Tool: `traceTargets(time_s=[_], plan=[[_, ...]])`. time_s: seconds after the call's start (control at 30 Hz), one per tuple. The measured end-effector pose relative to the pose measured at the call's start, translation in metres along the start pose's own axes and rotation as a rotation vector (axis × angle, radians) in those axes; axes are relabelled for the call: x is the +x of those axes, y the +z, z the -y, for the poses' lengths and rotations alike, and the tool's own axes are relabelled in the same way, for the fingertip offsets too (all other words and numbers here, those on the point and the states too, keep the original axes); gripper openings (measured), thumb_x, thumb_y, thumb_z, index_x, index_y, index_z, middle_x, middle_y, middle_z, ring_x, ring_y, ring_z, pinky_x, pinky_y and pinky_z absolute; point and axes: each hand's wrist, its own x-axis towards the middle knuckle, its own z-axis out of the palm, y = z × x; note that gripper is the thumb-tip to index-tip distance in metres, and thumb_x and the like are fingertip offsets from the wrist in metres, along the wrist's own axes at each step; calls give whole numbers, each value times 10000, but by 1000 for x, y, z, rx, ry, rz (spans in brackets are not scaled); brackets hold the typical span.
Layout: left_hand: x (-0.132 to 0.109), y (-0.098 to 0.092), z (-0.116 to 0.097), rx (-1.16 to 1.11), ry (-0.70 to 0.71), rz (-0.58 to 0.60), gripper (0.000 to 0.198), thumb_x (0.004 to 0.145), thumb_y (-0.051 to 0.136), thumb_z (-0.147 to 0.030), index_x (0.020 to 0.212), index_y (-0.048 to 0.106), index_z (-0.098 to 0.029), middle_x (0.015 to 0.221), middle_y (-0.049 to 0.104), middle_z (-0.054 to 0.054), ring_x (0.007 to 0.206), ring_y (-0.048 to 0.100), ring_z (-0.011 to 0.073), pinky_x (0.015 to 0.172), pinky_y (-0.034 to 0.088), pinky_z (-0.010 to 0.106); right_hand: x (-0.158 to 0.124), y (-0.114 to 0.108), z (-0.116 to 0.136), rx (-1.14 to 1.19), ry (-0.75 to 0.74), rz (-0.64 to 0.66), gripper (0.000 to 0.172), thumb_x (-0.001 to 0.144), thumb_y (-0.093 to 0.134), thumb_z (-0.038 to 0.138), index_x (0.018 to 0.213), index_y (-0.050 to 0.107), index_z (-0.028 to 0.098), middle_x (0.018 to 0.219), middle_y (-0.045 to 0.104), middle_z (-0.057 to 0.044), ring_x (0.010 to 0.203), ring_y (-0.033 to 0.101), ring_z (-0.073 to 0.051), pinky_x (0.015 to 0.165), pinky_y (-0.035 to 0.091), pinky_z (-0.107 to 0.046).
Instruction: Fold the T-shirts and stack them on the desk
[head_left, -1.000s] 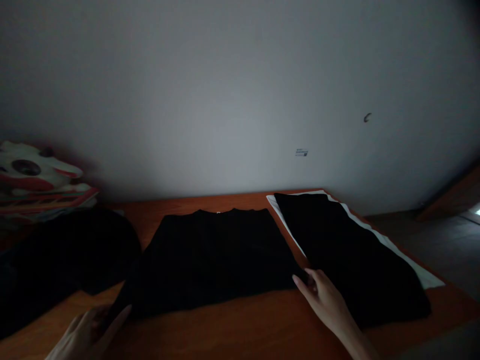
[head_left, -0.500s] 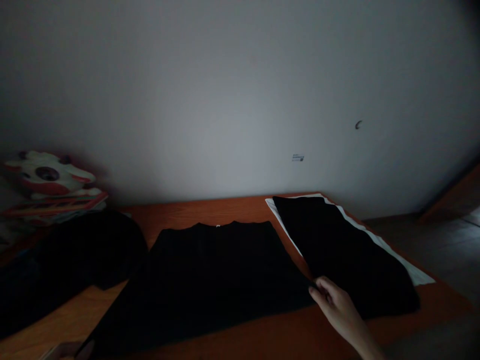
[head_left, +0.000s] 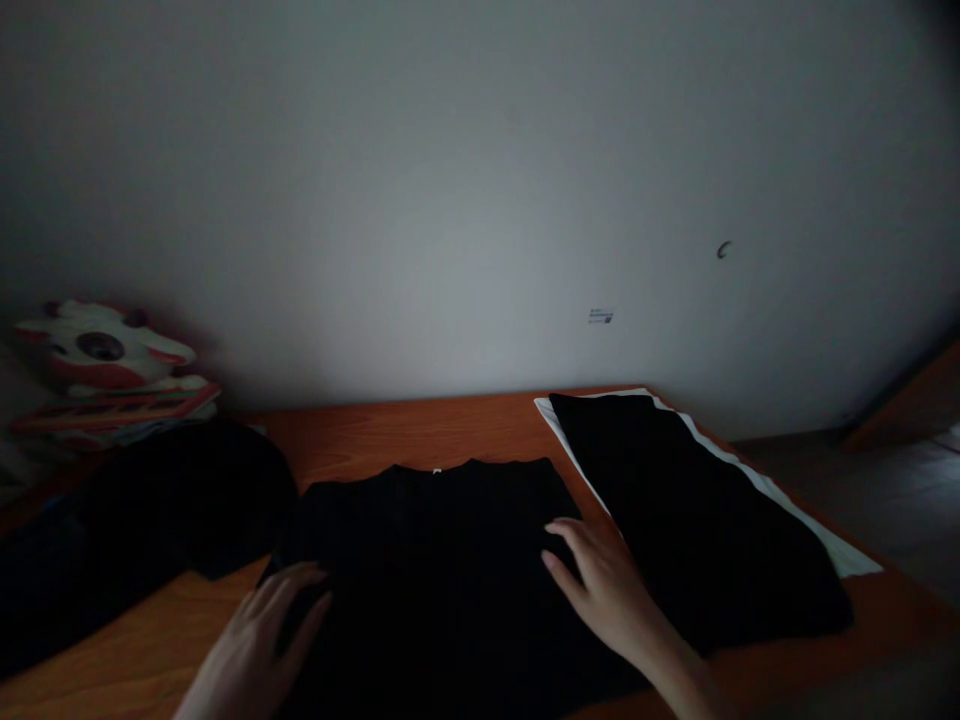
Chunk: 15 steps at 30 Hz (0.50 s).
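A black shirt [head_left: 442,590] lies spread on the wooden table, a small white neck label at its far edge. Over its left side is my left hand [head_left: 262,630], thumb and fingers apart, nothing gripped. Across from it, my right hand [head_left: 592,575] rests at or just above the shirt's right side, thumb and fingers spread. Whether either hand presses on the cloth I cannot tell. The shirt's near edge is partly lost in the dark.
On the right, a folded black garment [head_left: 675,510] lies on white cloth [head_left: 855,562]. To the left is a dark clothing pile [head_left: 187,490], with a cow-shaped toy keyboard [head_left: 112,360] behind. The orange-brown table [head_left: 405,425] meets a pale wall [head_left: 450,200].
Both hands have let go of the shirt's near corners and moved inward and farther up over it. The shirt's far edge now sits slightly nearer to me.
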Motion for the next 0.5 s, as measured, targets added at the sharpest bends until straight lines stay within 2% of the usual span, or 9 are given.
traceTargets(time_s=[0.1,0.17,0.2,0.27,0.33,0.43,0.5], plan=[[37,36,-65,-49,180,164,540,963,353,-558,1356,583,-268,1483,567,64,1335,555,265,1094,469,451,34,41,41,-84,-149,110,491,994,456,439,1417,536,202,1535,471,-140,1430,422,-299,1173,355,-500],[57,58,-90,29,171,199,645,956,353,-591,1451,501,-205,1551,474,138,1397,482,323,1099,441,510,54,67,52,-133,-168,148,572,993,463,476,1496,451,202,1614,334,-144,1497,293,-322,1206,263,-556],[65,67,-94,71,149,197,668,957,347,-587,1474,474,-183,1552,464,164,1413,457,341,1114,411,537,62,78,51,-153,-155,151,615,992,457,503,1522,414,194,1628,290,-154,1512,247,-328,1215,223,-571],[76,80,-85,132,124,162,658,960,346,-555,1490,456,-181,1539,477,175,1438,414,355,1143,351,573,77,91,42,-189,-84,133,674,997,416,548,1538,386,146,1627,269,-180,1520,214,-333,1227,179,-568],[81,84,-62,157,123,122,616,962,349,-511,1486,465,-209,1527,500,154,1456,386,347,1160,315,583,86,95,27,-221,-26,100,704,1003,360,582,1536,386,122,1623,272,-179,1523,207,-322,1236,149,-555],[82,81,-24,163,168,123,564,955,363,-480,1433,536,-237,1513,525,119,1467,373,327,1163,331,553,92,91,6,-251,-11,69,701,1006,318,605,1535,392,151,1634,248,-149,1529,197,-298,1240,113,-553],[82,75,-3,162,248,156,539,950,369,-477,1388,584,-250,1525,513,98,1470,369,308,1176,326,527,93,85,-4,-247,-20,73,698,1005,322,611,1538,387,165,1640,231,-138,1531,191,-293,1237,116,-558]])
